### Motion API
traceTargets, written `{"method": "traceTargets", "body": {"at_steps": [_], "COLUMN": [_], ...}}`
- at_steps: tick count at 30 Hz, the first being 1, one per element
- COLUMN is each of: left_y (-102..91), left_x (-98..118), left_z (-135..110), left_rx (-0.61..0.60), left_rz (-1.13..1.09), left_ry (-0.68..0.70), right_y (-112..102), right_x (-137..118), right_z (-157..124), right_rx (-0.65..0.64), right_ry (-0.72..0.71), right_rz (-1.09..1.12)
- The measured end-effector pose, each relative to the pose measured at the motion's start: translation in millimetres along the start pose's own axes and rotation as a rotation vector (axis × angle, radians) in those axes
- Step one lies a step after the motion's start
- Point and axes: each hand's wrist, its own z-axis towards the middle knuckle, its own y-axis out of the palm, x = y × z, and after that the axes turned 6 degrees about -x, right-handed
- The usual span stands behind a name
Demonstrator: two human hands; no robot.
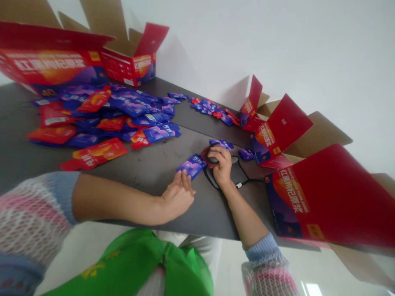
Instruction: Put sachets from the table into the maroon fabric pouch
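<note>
My left hand (180, 193) rests low over the table with its fingers together, pressing on the near edge of a purple sachet (193, 165) that lies flat. Just right of that sachet, my right hand (221, 164) is closed around a dark corded handheld scanner (212, 155), its front end pointing left. The scanner's black cable (212, 181) loops on the table below and beside my right hand and carries a small white tag. Part of the scanner is hidden by my fingers. Behind my right hand lies another purple sachet (221, 143).
A large heap of purple and red sachets (123, 102) covers the left side, with open red cartons (61, 68) behind it. A smaller sachet pile (212, 110) lies at the back. More open red cartons (327, 197) line the right. The dark table's (145, 164) front edge is near me.
</note>
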Motion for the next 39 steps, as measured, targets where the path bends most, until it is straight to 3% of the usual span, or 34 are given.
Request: {"method": "traceTargets", "body": {"at_steps": [3, 8, 15, 20, 24, 32, 39], "left_y": [-5.4, -14.2, -6.1, -1.3, -9.5, -25.0, -19.3], "left_x": [-1, -4, -4, -9, -10, -5, -15], "left_z": [1, 3, -1, -3, 2, 11, 15], "left_rx": [-0.027, -0.050, 0.041, 0.108, 0.130, 0.016, 0.096], "left_rz": [0.057, 0.139, 0.042, 0.026, 0.120, 0.167, 0.137], "left_ry": [-0.001, -0.001, -0.064, -0.031, 0.002, -0.032, 0.003], "right_y": [2, 0, -6, -7, -13, -12, -12], "right_x": [-15, -47, -54, -37, -18, -2, -14], "right_z": [-3, -4, 3, 15, 21, 19, 17], "right_rx": [-0.061, -0.362, -0.518, -0.498, -0.493, -0.439, -0.157], "right_ry": [-0.058, -0.259, -0.260, -0.167, -0.062, 0.004, -0.089], "right_rz": [0.031, 0.025, -0.045, -0.113, -0.190, -0.204, 0.069]}}
